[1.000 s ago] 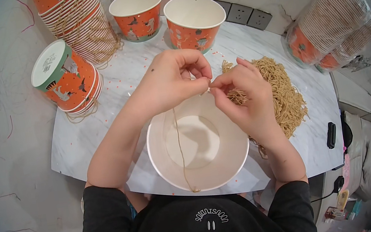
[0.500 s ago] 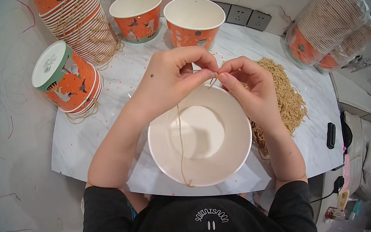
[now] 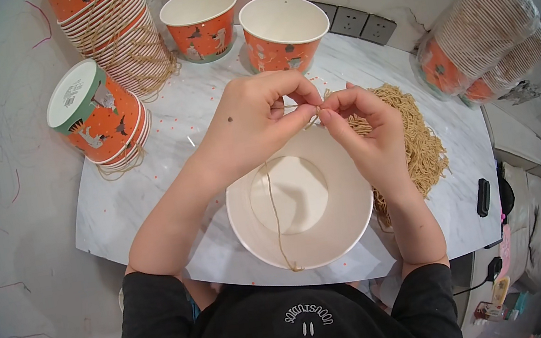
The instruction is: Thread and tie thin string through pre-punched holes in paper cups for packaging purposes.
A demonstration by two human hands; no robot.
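Note:
A large paper bucket, white inside (image 3: 344, 210), stands mouth up in front of me. Tan cord (image 3: 276, 217) crosses its mouth from the near rim, where a small knot shows, up to my hands at the far rim. My left hand (image 3: 269, 116) pinches the cord between thumb and forefinger. Fingertip to fingertip with it, my right hand (image 3: 366, 122) pinches the cord too, its thumb against the forefinger. Just what shape the cord takes between the fingertips is too small to tell. A heap of tan cord pieces (image 3: 418, 138) lies beside my right hand.
Two orange paper buckets (image 3: 201, 28) stand at the back. To the left are an upturned bucket stack (image 3: 100, 118) and a taller stack draped with cords (image 3: 116, 45). Wrapped bucket stacks (image 3: 482, 29) sit far right, near wall sockets (image 3: 360, 21). A small black object (image 3: 482, 198) lies at the table's right.
The bucket has shifted slightly to the right, and the cord across its mouth has moved with it. Both hands stay pinched together at the far rim, with small finger movements.

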